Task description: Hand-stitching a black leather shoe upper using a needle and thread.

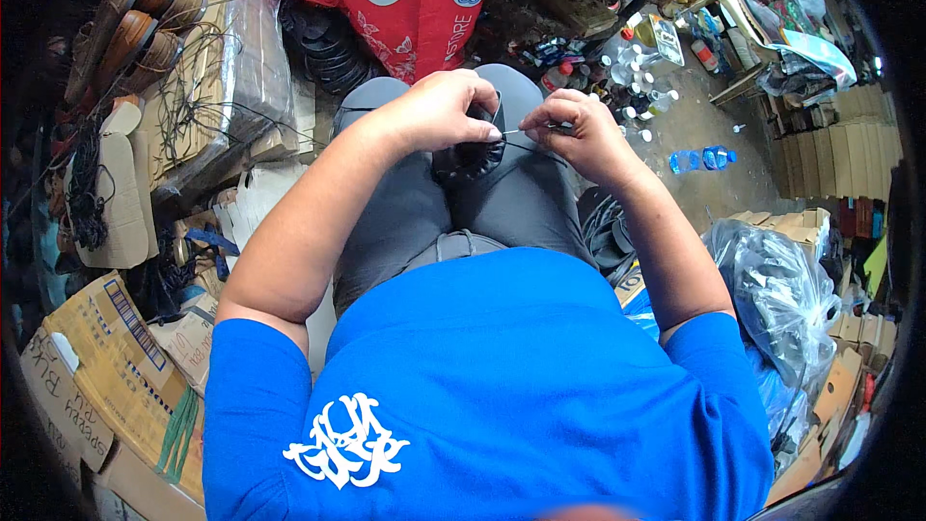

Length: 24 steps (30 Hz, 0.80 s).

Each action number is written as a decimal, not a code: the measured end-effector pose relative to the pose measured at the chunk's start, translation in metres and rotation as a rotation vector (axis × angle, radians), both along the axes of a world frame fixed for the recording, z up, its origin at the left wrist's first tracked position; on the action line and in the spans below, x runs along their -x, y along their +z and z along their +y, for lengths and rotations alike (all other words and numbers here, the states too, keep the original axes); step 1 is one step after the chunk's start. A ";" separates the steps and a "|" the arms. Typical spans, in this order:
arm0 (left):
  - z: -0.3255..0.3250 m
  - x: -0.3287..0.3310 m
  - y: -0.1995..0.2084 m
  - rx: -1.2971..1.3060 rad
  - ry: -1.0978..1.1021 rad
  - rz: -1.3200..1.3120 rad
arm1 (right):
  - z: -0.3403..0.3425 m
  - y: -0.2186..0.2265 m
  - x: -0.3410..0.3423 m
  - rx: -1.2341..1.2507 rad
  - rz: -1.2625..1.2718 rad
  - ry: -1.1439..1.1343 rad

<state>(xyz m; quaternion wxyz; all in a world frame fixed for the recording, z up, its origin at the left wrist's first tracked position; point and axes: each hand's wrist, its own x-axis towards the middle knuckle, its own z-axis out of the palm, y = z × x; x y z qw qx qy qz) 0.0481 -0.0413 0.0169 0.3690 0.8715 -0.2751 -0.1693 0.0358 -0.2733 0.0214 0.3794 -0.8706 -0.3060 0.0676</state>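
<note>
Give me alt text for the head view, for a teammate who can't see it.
A seated person's left hand grips a glossy black shoe-like piece over the thighs, while the right hand pinches a thin strand, thread or needle, beside it. Around them are a red shopping bag, cardboard boxes at left and plastic bottles at upper right.

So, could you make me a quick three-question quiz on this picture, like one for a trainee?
1. Which hand is holding the black piece?
2. True or false: a red bag sits beyond the person's knees.
3. Where are the two blue bottles? a) in the red bag; b) on the floor; c) on the knees.

Key: 1. The left hand. 2. True. 3. b.
</note>
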 end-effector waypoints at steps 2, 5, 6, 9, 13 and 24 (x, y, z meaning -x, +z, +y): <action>-0.001 -0.006 0.003 0.009 -0.021 0.098 | 0.001 -0.001 -0.001 -0.004 -0.004 0.015; -0.001 -0.010 -0.004 0.120 0.006 0.347 | 0.003 0.003 -0.003 -0.006 0.024 0.031; 0.000 -0.010 -0.008 0.191 0.027 0.434 | 0.005 0.006 -0.003 0.023 0.026 0.041; 0.001 -0.011 -0.018 0.304 0.053 0.554 | 0.007 0.009 -0.004 0.074 0.007 0.061; 0.002 -0.009 -0.020 0.384 0.080 0.601 | 0.010 0.010 -0.002 0.091 -0.058 0.093; 0.005 -0.004 -0.025 0.480 0.091 0.728 | 0.010 -0.017 0.017 -0.103 0.175 -0.032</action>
